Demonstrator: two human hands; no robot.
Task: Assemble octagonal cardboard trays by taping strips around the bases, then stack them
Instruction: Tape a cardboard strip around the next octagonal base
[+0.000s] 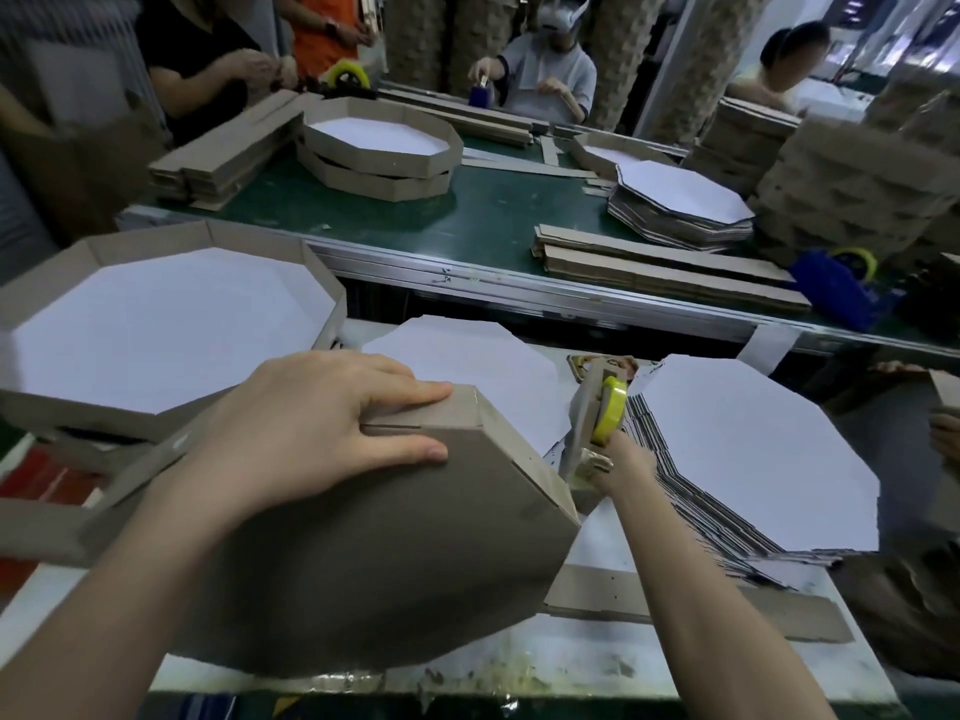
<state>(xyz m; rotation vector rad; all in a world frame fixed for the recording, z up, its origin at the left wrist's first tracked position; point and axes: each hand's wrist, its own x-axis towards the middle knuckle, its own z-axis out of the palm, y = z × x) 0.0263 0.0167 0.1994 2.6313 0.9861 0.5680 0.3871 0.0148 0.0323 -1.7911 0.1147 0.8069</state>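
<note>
Under L hand (332,428): tray (395,563) approx. on edge, underside toward cam.

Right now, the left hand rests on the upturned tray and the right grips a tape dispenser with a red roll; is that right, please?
The head view shows the tape dispenser's roll is yellow, not red; the rest holds.

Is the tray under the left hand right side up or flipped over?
Flipped over and tilted: the held tray shows its brown underside, unlike the white-faced finished tray beside it.
</note>
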